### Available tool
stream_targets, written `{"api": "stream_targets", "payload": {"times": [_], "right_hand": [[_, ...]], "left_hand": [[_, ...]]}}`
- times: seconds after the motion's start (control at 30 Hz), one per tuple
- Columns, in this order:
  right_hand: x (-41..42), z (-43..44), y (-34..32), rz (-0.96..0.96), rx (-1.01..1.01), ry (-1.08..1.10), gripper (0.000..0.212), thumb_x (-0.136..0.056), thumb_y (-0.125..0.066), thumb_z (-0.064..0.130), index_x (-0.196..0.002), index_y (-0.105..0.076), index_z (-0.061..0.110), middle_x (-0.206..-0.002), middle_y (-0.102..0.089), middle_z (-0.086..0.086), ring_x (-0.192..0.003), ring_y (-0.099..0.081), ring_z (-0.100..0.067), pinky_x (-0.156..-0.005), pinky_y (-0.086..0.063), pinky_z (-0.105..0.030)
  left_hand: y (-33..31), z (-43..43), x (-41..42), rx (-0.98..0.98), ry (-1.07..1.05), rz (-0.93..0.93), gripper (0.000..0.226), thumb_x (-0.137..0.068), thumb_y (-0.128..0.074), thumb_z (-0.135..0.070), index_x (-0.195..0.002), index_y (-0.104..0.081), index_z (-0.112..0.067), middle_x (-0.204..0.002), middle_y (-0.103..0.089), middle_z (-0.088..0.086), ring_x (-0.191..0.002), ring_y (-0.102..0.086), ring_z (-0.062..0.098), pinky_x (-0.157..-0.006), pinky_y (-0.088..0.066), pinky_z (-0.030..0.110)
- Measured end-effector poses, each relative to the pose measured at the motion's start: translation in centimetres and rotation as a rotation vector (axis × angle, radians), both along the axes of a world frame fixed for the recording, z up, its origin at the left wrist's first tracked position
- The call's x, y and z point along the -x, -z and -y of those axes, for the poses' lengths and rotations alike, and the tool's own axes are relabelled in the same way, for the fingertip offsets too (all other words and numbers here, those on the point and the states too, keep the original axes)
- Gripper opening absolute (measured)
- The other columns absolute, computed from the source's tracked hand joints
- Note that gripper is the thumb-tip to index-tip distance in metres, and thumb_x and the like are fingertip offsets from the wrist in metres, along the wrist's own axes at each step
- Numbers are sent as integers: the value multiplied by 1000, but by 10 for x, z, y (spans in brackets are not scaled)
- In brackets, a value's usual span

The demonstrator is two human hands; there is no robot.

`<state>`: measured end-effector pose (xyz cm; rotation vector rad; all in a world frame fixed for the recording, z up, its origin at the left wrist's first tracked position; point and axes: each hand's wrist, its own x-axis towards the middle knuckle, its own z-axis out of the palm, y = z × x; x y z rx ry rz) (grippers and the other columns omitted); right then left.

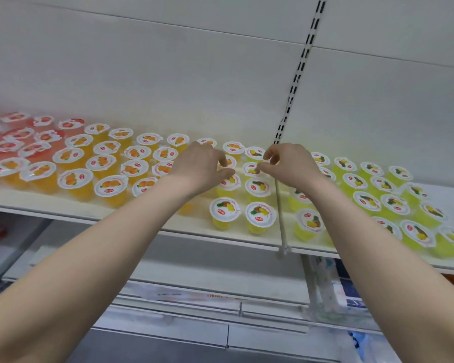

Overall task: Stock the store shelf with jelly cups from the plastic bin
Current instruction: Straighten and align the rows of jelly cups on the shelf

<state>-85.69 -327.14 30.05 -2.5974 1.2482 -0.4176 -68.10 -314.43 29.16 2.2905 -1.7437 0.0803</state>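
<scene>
Hands are pinching lids: my left hand [202, 166] on one pineapple jelly cup [230, 183], my right hand [286, 163] on the neighbouring cup [250, 171]. I am judging gentle, upright setting best.

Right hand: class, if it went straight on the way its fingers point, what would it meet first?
Probably the pineapple jelly cup right at the thumb tip of the right hand; whether they touch is unclear. Beyond it stands the back-row cup.
</scene>
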Motion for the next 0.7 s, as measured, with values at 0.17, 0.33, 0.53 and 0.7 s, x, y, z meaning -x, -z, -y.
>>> {"api": "stream_targets", "payload": {"times": [0.17,0.33,0.53,0.7], "right_hand": [[-22,33,7,-54,54,55,42,-88,-61,45,-122,-62,22,-115,-67,-2,-113,-54,-28,-91,-47,-40],[-39,54,15,-132,30,49,60,-85,-61,59,-131,-57,20,-124,-63,-2,-120,-51,-28,-97,-44,-40],[-47,75,23,-123,14,-16,52,-80,-66,58,-113,-66,17,-105,-68,-1,-101,-60,-25,-83,-49,-36],[-50,80,26,-115,55,-28,49,-82,-64,58,-106,-68,16,-99,-68,-1,-96,-60,-26,-81,-50,-37]], "left_hand": [[-4,30,-10,75,11,25,37,-95,-52,-43,-126,-62,-24,-121,-60,8,-112,-51,29,-87,-42,36],[-2,73,-13,26,9,33,44,-96,-52,-41,-136,-54,-22,-129,-58,10,-117,-50,31,-93,-42,38],[3,103,-15,-72,19,-6,39,-92,-60,-37,-129,-60,-25,-125,-64,3,-117,-54,25,-90,-43,33],[5,112,-21,-36,24,-5,32,-93,-60,-34,-124,-63,-25,-121,-65,2,-113,-56,23,-84,-41,30]]}}
